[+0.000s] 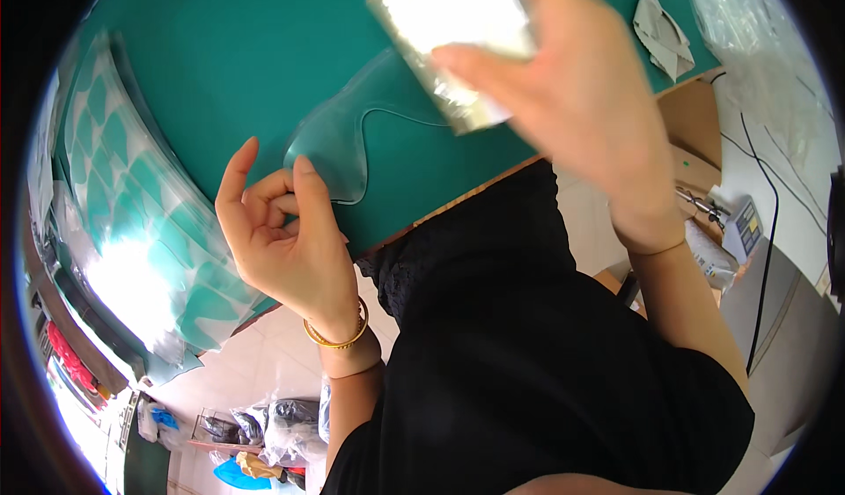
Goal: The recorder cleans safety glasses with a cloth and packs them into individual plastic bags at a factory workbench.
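Pinching, apparently, the left end of the clear goggle-shaped lens point(338, 143) between thumb and curled fingers, the left hand point(295, 244) is steadying it on the green tabletop point(220, 64); the right hand point(585, 81), gripping a glossy pale block point(453, 20), should be moving lightly to avoid scratching.

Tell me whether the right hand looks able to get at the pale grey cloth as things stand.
Probably yes: nothing visible stands between the right hand and the pale grey cloth, though the shiny pale block in its grip might need setting down first.
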Tool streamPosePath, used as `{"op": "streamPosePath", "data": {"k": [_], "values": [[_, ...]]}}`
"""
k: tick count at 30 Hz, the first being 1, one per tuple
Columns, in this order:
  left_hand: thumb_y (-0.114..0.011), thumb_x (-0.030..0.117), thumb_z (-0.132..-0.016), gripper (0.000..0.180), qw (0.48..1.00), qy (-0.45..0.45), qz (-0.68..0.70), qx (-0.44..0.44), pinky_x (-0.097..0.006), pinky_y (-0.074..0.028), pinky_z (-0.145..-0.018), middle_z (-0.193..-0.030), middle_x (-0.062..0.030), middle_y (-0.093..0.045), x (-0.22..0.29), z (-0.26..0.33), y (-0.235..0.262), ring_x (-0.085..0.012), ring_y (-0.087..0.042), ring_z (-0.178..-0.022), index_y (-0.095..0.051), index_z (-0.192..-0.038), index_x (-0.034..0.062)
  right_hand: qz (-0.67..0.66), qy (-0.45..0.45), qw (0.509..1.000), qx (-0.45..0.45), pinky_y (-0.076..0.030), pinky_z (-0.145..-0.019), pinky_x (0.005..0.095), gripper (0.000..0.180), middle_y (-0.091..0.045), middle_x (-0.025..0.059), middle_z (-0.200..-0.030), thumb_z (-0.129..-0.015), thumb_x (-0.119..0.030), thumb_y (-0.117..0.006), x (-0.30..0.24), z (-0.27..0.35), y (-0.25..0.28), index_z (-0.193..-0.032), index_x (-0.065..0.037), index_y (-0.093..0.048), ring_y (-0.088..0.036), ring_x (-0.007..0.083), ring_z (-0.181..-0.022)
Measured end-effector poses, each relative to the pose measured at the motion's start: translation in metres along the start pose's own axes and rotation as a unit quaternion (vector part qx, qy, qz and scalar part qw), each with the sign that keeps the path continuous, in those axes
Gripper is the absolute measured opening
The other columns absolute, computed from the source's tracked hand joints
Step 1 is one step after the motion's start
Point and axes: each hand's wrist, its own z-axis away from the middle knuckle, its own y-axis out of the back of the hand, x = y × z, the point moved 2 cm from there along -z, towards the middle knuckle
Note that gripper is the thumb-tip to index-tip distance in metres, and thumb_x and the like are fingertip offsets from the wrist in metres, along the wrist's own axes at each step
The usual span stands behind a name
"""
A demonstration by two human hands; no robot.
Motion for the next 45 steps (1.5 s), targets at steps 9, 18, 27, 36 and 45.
{"op": "streamPosePath", "data": {"k": [9,18,27,36,45], "values": [[-0.068,-0.002,-0.087,0.037,1.0,-0.007,-0.006,-0.003,-0.016,-0.034,-0.05,-0.074,-0.004,-0.063,-0.001,0.0,0.002,-0.0019,-0.048,-0.052,-0.055,-0.121,-0.004,0.136,-0.193,0.951,-0.199,-0.052,-0.06,0.041,0.035,-0.063,0.0236,-0.075,-0.083,-0.011,-0.067,-0.027,-0.023,0.012,-0.105,0.007,-0.047,-0.067,0.0367,-0.07],[-0.069,0.0,-0.087,0.038,1.0,-0.005,-0.016,-0.009,-0.016,-0.035,-0.052,-0.074,-0.003,-0.064,0.001,0.001,0.002,-0.0018,-0.048,-0.053,-0.055,-0.122,-0.0031,-0.135,-0.237,0.955,-0.117,-0.049,-0.069,0.0427,0.038,-0.061,0.0299,-0.089,-0.092,-0.019,-0.063,0.002,0.005,0.028,-0.11,0.006,-0.041,-0.064,0.0468,-0.084],[-0.069,-0.003,-0.087,0.038,1.0,-0.01,-0.014,0.0,-0.016,-0.033,-0.05,-0.074,-0.0035,-0.063,0.001,0.0,-0.002,-0.0012,-0.047,-0.053,-0.055,-0.122,-0.0035,-0.077,-0.158,0.971,-0.165,-0.053,-0.055,0.0442,0.031,-0.064,0.0226,-0.065,-0.081,-0.012,-0.067,-0.002,-0.005,-0.022,-0.096,0.009,-0.049,-0.066,0.04,-0.061],[-0.071,-0.003,-0.086,0.038,0.997,0.004,0.08,0.004,-0.016,-0.039,-0.054,-0.08,-0.0077,-0.066,0.025,0.006,-0.001,-0.0055,-0.053,-0.06,-0.054,-0.121,-0.0045,-0.152,-0.235,0.931,-0.234,-0.047,-0.063,0.053,0.043,-0.058,0.0356,-0.074,-0.088,-0.015,-0.063,-0.003,-0.021,-0.014,-0.11,0.01,-0.036,-0.06,0.0528,-0.072],[-0.069,-0.003,-0.087,0.038,0.998,0.009,0.069,0.004,-0.018,-0.042,-0.057,-0.082,-0.0095,-0.068,0.016,0.004,0.007,-0.0077,-0.055,-0.062,-0.053,-0.121,-0.0051,-0.108,-0.132,0.971,-0.168,-0.054,-0.058,0.0442,0.032,-0.064,0.0248,-0.067,-0.078,-0.012,-0.068,-0.007,-0.011,-0.03,-0.093,0.01,-0.05,-0.067,0.0405,-0.062]]}}
